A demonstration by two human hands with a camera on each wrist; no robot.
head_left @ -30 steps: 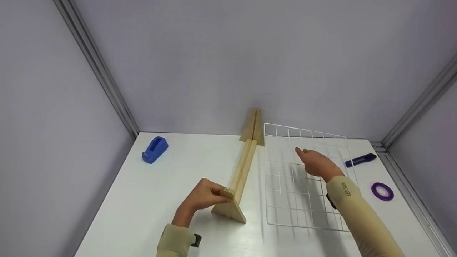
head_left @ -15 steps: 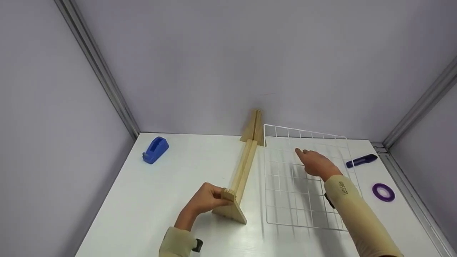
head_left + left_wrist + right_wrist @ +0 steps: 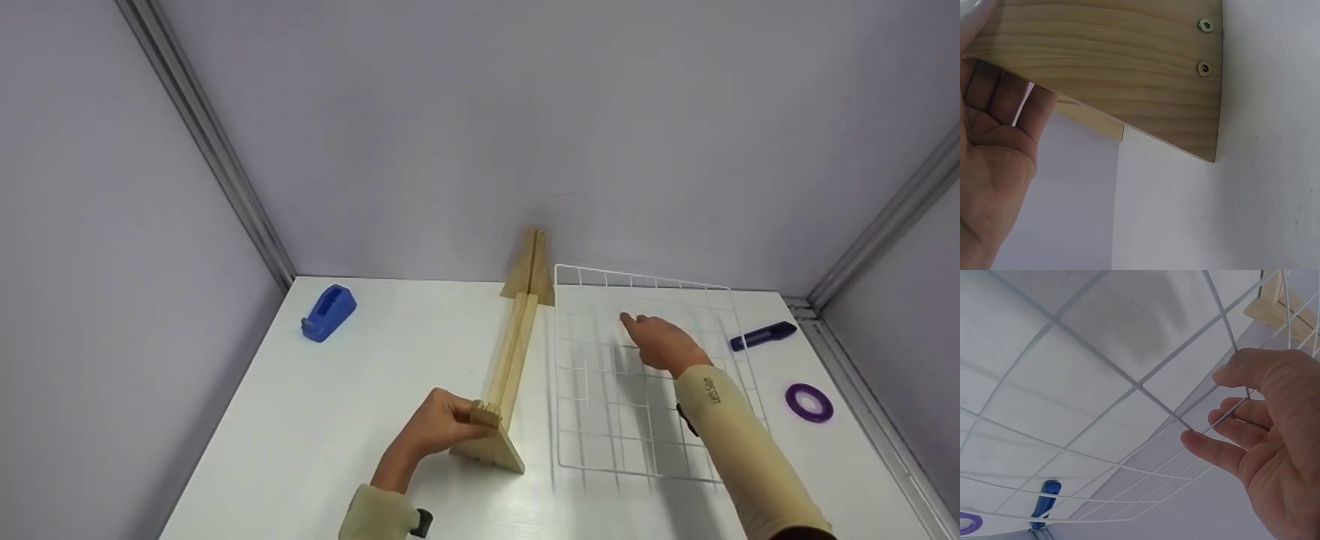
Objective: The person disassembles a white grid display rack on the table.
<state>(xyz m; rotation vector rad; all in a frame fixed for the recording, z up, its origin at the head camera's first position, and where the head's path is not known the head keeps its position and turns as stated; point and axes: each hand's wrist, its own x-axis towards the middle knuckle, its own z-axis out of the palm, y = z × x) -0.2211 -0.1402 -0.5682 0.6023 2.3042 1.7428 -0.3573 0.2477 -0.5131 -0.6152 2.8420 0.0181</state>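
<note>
My left hand (image 3: 435, 426) grips the narrow top of the near end piece of a wooden stand (image 3: 512, 352), thumb on one side and fingers on the other. Two bolts show in that triangular wooden end piece (image 3: 1129, 73) in the left wrist view. A long rail runs back to a matching far end piece (image 3: 527, 270) by the rear wall. To the right, a white wire grid (image 3: 557, 390) stands over the table, its shadow lines below it. My right hand (image 3: 664, 346) holds it by wires pinched between thumb and fingers, seen closely in the right wrist view.
A blue tape dispenser (image 3: 328, 313) sits at the back left of the white table (image 3: 300, 450). Beyond the grid's right side lie a dark blue cutter (image 3: 763, 336) and a purple tape roll (image 3: 809, 403). Grey walls (image 3: 480, 135) enclose the back and sides.
My left hand and the near end of the wooden stand have shifted slightly right and toward me. The grid's far top edge sits a little lower; my right hand has hardly moved.
</note>
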